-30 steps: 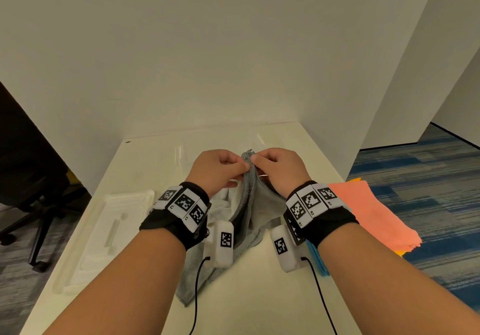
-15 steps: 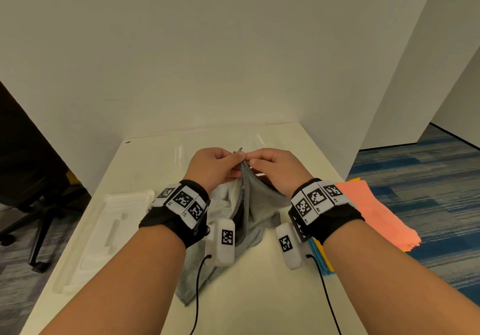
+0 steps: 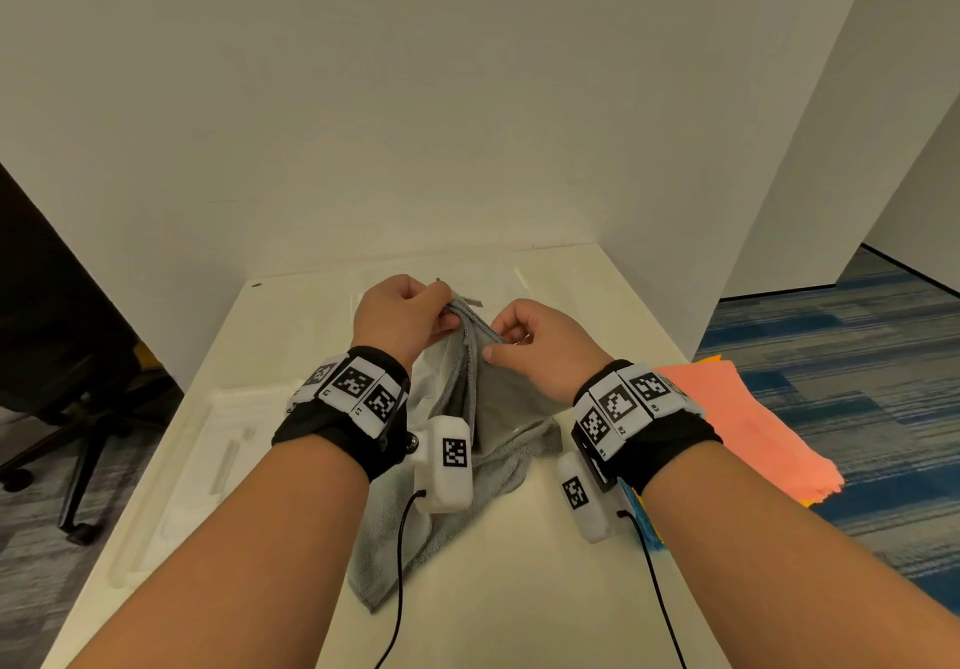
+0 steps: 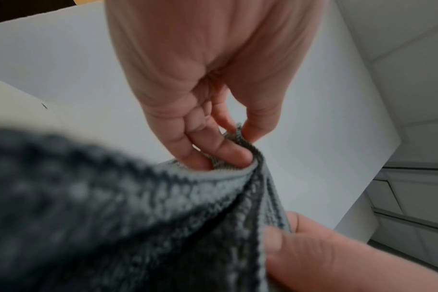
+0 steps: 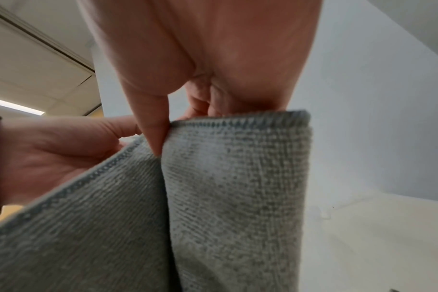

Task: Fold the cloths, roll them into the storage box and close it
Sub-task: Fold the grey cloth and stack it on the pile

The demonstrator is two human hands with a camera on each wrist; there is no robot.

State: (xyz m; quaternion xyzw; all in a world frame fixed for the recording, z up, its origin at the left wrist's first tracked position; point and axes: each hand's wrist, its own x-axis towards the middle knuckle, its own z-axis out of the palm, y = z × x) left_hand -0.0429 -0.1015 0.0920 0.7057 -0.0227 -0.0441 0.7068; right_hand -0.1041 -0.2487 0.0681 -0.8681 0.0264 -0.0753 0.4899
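Observation:
A grey cloth [image 3: 496, 411] hangs lifted over the white table [image 3: 545, 590], its lower part trailing on the surface. My left hand [image 3: 445, 312] pinches the cloth's top hem at a corner, and my right hand [image 3: 494, 342] pinches the same hem a short way to the right. In the left wrist view the left hand [image 4: 238, 142] has thumb and fingers closed on the stitched edge of the grey cloth [image 4: 163, 217]. From the right wrist, the right hand [image 5: 160, 136] pinches a fold of the grey cloth [image 5: 238, 177]. A clear storage box [image 3: 521, 279] shows faintly behind the hands.
A clear lid [image 3: 208, 460] lies at the table's left edge. An orange cloth [image 3: 753, 434] tops a stack at the right edge, with blue and yellow cloths [image 3: 644, 518] under it. White partition walls stand behind and to the right. An office chair [image 3: 62, 356] stands on the left.
Both hands were pinching the cloth at one spot; they have drawn apart along the hem, the left moving up and away, the right staying nearer me. The hem is stretched between them.

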